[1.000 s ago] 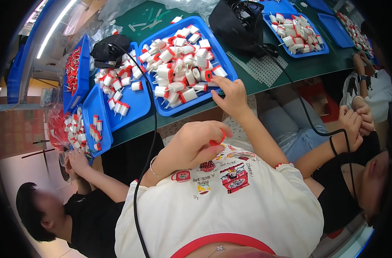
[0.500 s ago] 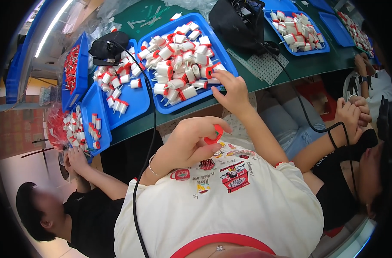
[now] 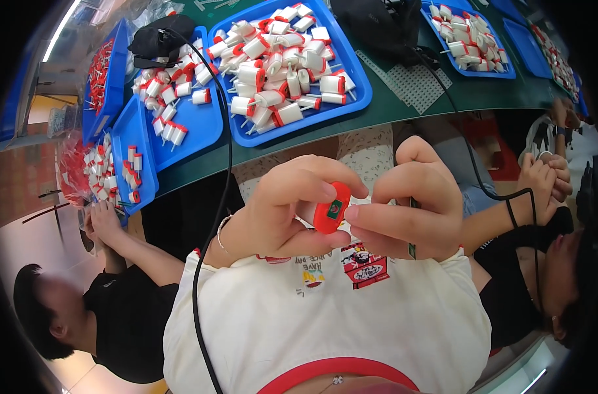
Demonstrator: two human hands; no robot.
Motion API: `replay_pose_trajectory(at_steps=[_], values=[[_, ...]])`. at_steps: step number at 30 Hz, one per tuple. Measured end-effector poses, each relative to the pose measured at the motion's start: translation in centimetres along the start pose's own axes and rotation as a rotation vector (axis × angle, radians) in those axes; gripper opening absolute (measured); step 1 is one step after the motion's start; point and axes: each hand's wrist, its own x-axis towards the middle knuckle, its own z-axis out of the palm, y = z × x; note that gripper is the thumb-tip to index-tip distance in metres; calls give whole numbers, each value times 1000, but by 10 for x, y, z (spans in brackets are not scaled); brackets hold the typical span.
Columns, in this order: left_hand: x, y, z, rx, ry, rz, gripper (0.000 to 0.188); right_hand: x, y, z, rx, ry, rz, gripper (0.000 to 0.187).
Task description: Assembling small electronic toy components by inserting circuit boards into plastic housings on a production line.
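In front of my chest, my left hand (image 3: 282, 207) pinches a small white plug-in charger with a red end (image 3: 326, 220). That red end faces up, and a green circuit piece shows in its opening. Close on the right, my right hand (image 3: 420, 197) has its fingers curled, thumb and fingertips at the edge of the red end. A thin dark green strip (image 3: 412, 250), perhaps a circuit board, sticks out between its curled fingers; most of it is hidden. Beyond both hands, a large blue tray (image 3: 359, 65) holds a heap of similar white-and-red chargers (image 3: 269, 98).
More chargers lie in a second blue tray (image 3: 204, 131) at left and another (image 3: 502, 71) at far right. A black cable (image 3: 230, 141) hangs down left of my hands. Perforated grey sheets (image 3: 414, 88) lie on the green table (image 3: 378, 118). Co-workers' hands (image 3: 105, 222) are at both sides.
My right hand has come back from the large tray's near edge to the charger in my left hand. The charger's red end now shows more fully. The whole view has shifted slightly.
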Motion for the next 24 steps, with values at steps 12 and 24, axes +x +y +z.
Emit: replay_pose_trajectory(at_steps=[12, 24], values=[[-2, 1, 1, 109, -19, -21, 51, 7, 1, 2, -72, 6, 14, 26], [0, 7, -2, 271, -38, -157, 35, 14, -3, 0, -72, -97, 186, 20]])
